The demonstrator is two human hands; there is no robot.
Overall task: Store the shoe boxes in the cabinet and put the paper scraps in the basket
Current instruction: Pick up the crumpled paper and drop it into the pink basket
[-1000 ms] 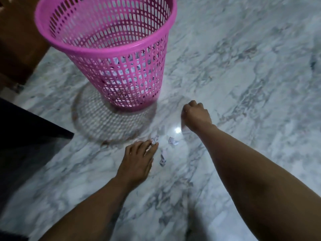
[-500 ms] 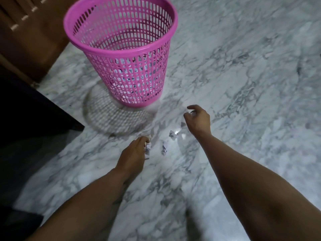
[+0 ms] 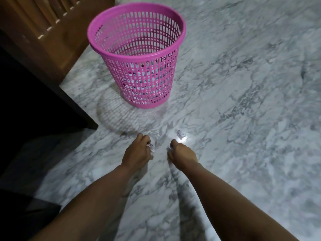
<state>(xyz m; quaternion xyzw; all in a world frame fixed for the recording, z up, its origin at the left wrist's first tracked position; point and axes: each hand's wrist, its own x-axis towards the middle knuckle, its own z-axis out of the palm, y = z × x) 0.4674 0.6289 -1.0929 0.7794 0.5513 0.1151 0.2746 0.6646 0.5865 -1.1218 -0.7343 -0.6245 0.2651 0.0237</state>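
A pink mesh basket (image 3: 137, 54) stands upright on the marble floor, with white paper scraps showing through its lower wall. My left hand (image 3: 137, 152) is low over the floor in front of the basket, fingers curled round a crumpled paper scrap (image 3: 151, 147). My right hand (image 3: 181, 153) is close beside it, fingers curled and pinching a small scrap (image 3: 168, 148) at the floor. One more crumpled scrap (image 3: 180, 133) lies loose on the floor just beyond my right hand, next to a bright light reflection.
A wooden cabinet (image 3: 43, 32) with slatted front stands at the upper left, its dark side (image 3: 34, 101) running down the left edge. The grey-veined marble floor (image 3: 251, 101) stretches to the right.
My right hand has come back and left from the far scrap to pinch a nearer one. My left hand now grips its scrap. The view has pulled back from the basket.
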